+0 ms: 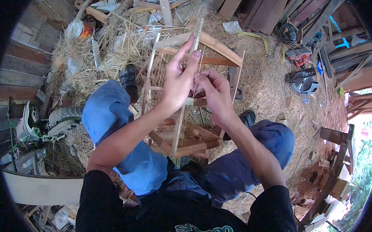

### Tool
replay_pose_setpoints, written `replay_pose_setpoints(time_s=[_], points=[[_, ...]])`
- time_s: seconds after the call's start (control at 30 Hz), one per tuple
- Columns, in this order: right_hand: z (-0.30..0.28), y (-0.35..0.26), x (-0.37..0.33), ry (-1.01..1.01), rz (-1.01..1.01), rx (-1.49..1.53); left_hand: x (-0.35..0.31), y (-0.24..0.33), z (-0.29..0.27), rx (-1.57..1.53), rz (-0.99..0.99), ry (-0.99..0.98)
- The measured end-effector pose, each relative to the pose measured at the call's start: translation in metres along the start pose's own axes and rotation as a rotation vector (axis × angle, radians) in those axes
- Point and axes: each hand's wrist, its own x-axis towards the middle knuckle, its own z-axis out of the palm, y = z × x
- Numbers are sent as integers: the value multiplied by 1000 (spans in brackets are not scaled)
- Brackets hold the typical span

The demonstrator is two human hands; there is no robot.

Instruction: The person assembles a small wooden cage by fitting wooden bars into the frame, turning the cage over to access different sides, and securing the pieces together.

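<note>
Between my knees stands a slim wooden frame with a curved top bar (221, 48), side posts and thin strands strung inside it. A long narrow wooden strip (178, 134) runs up its middle. My left hand (177, 82) lies against this strip with index finger and thumb stretched upward; its lower fingers are partly hidden. Close beside it, my right hand (218, 94) is closed, thumb and index finger pinched on a thin cord (201, 58) running along the strip. The fingertips of both hands nearly meet just above a short crosspiece (195, 102).
Straw and wood scraps cover the floor. To the right lie a circular saw (303, 81), a red power tool (300, 56) and a coiled cable (288, 33). Boards (269, 14) lean at the back. At left are a bucket (79, 29) and a chainsaw-like machine (32, 126).
</note>
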Motion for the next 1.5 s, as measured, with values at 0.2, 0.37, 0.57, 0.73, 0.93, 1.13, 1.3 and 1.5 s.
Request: replay_pose_setpoints(time_s=[0.2, 0.37, 0.57, 0.73, 0.93, 1.13, 1.3, 1.5], points=[[-1, 3, 1, 64, -20, -38, -6, -1, 5, -57, -24, -22], [-4, 5, 5, 42, 10, -34, -5, -5, 4, -80, -57, -1], [-4, 9, 2, -6, -42, -70, -5, -3, -1, -19, -18, 5], [-1, 7, -1, 5, -69, -74, -6, -1, 3, -34, -17, 7], [3, 1, -1, 111, -15, -13, -6, -3, 10, -47, -5, 30], [-16, -12, 12, -62, 36, -140, -1, 0, 8, -26, -1, 36], [-22, -22, 5, -269, -5, -136, 3, 13, -6, -32, -50, 13], [-38, -21, 0, -450, -70, -952, 10, 22, -18, -23, -78, 17]])
